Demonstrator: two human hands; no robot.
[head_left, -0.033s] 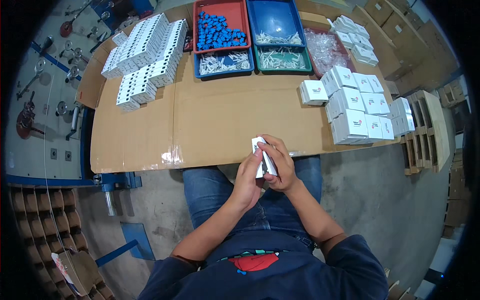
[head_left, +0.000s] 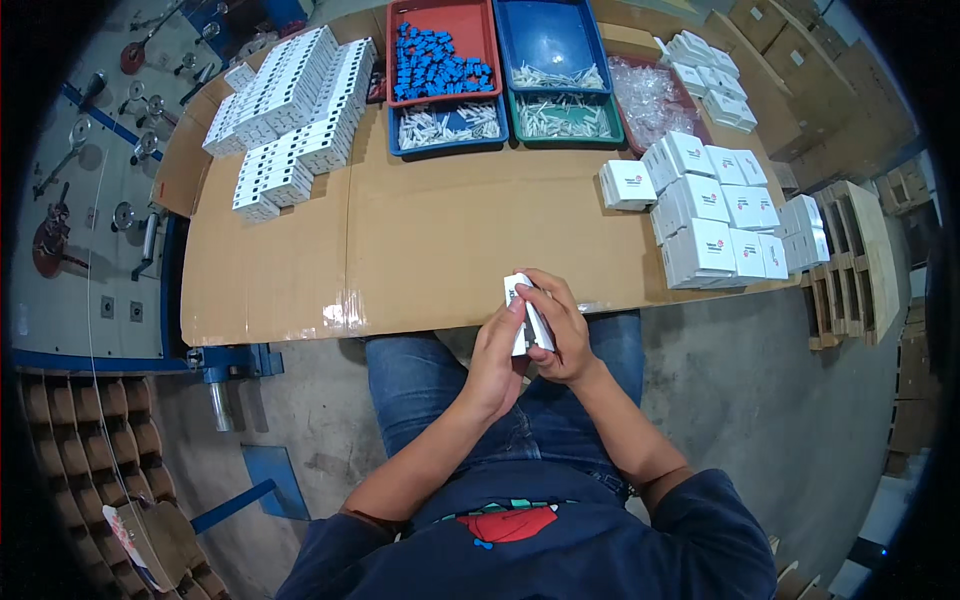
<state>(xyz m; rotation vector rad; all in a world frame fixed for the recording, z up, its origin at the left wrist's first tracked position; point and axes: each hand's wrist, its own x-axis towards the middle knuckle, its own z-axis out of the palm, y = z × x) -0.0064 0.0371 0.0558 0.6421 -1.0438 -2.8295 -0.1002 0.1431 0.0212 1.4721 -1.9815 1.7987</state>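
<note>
In front of my body, just past the near edge of the cardboard-covered table, both hands hold a small white box-shaped piece [head_left: 516, 291] with dark marks on it. My left hand [head_left: 492, 362] wraps its left side, thumb pressed on the face. From the right, my right hand [head_left: 563, 333] grips it with fingers over the top end and thumb on the face. Fingers hide much of the piece, and a dark gap shows low between its white parts. Nearest on the table to my right hand are white square boxes [head_left: 704, 246] with red and dark print.
White slotted pieces [head_left: 290, 90] are stacked at the left. At the back, a red tray [head_left: 446, 14] holds small blue parts; blue [head_left: 550, 40] and green [head_left: 565, 143] trays hold white plugs. Clear plastic bags [head_left: 650, 100] fill another bin. A wooden pallet [head_left: 855, 265] stands right.
</note>
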